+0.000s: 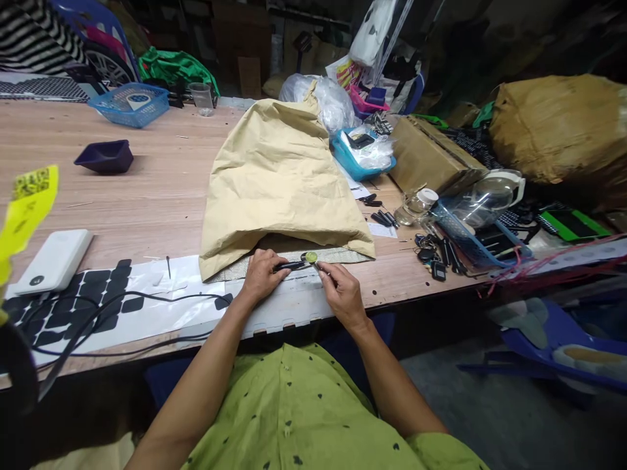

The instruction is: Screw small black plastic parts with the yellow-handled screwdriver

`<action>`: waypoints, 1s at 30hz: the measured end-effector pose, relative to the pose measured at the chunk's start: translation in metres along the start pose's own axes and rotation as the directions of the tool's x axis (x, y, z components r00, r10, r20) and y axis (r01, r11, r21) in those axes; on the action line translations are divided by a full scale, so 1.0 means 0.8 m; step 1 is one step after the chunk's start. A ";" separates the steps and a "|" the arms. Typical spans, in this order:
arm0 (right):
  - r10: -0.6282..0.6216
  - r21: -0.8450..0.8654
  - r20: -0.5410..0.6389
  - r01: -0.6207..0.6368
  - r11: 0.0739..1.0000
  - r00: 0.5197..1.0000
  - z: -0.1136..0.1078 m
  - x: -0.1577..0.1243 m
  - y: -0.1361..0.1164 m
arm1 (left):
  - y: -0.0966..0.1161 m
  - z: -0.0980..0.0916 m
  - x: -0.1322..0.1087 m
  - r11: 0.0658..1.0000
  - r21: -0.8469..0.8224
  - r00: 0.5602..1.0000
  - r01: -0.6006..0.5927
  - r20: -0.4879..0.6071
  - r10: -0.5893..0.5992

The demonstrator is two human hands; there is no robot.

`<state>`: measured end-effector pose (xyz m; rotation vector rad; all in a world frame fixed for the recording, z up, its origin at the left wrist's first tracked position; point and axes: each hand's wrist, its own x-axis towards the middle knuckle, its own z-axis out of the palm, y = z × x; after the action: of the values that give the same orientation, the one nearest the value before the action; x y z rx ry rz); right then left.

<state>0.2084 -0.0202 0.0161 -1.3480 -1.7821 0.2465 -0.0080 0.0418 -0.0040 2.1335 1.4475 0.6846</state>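
My left hand (262,274) is closed on a slim dark tool (290,266) lying along the white mat (274,307) at the table's front edge. The tool's tip meets a small round greenish piece (310,257). My right hand (340,290) is pinched just right of that piece, gripping a thin dark item that I cannot make out. Both hands sit directly in front of a large tan paper bag (277,176) lying open-mouthed toward me.
A white power bank (53,260) and black cables (112,307) lie at the left. A dark tray (104,156) and a blue basket (130,103) stand farther back. Boxes, a clear jug (482,199), keys and small parts crowd the right side. A yellow tag (24,212) hangs near the left.
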 end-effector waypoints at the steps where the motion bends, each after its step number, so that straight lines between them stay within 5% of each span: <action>1: -0.009 0.002 0.005 0.009 1.000 1.000 0.002 -0.001 -0.002 | 0.000 0.000 0.000 1.000 0.003 1.000 -0.002 0.000 0.002; 22: -0.063 -0.020 0.093 0.065 0.998 0.994 0.032 -0.003 -0.009 | 0.012 0.002 0.001 0.999 0.013 0.999 0.034 0.022 -0.035; 30: -0.036 -0.409 -0.056 0.010 0.912 0.998 0.007 0.011 0.049 | 0.011 0.004 0.002 0.999 -0.003 0.999 0.047 0.015 -0.047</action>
<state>0.2311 0.0044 -0.0067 -1.6021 -1.8602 -0.1953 0.0008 0.0403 -0.0006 2.0909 1.4820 0.6518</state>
